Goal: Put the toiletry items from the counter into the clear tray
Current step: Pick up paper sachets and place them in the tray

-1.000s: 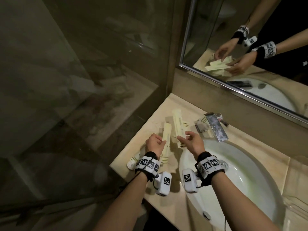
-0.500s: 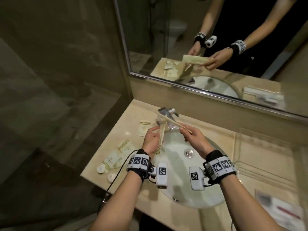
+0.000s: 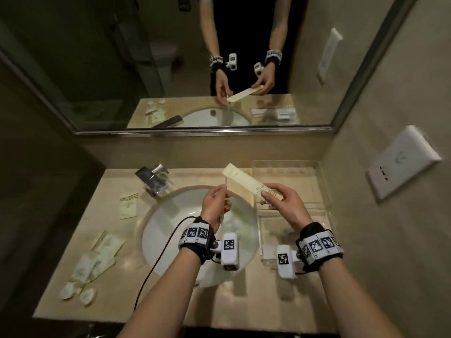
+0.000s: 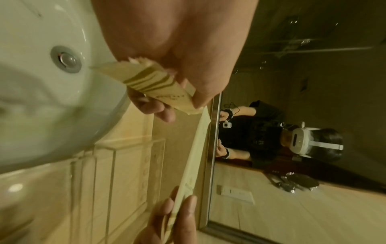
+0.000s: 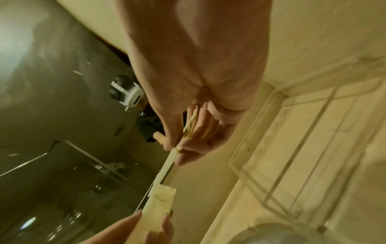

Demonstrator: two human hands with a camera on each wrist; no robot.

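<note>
Toiletry packets in both hands, we have swung from the left end of the counter [image 3: 170,303] to the clear tray [image 3: 324,191] on its right side. A second ago our hands were over the packets beside the faucet [image 3: 152,179]; now they hang above the sink [image 3: 170,230] and the tray's near edge.

Our right hand [image 3: 280,203] pinches the striped end of a long flat packet [image 3: 244,180] between thumb and fingers, its far end reaching out over the tray's back left corner. Our left hand [image 3: 214,208] curls round a second long packet [image 3: 224,203], held on edge above the basin; in the left wrist view its striped end [image 4: 150,80] pokes out under the thumb.

By our reading, the carry is nearly over and the drop comes next. Neither packet is in the tray yet. We cannot tell whether the tray holds anything so far.

More work waits: several small sachets [image 3: 97,262], another sachet [image 3: 128,206] and two round packets [image 3: 76,292] lie on the counter left of the sink, well apart from the tray.
</note>
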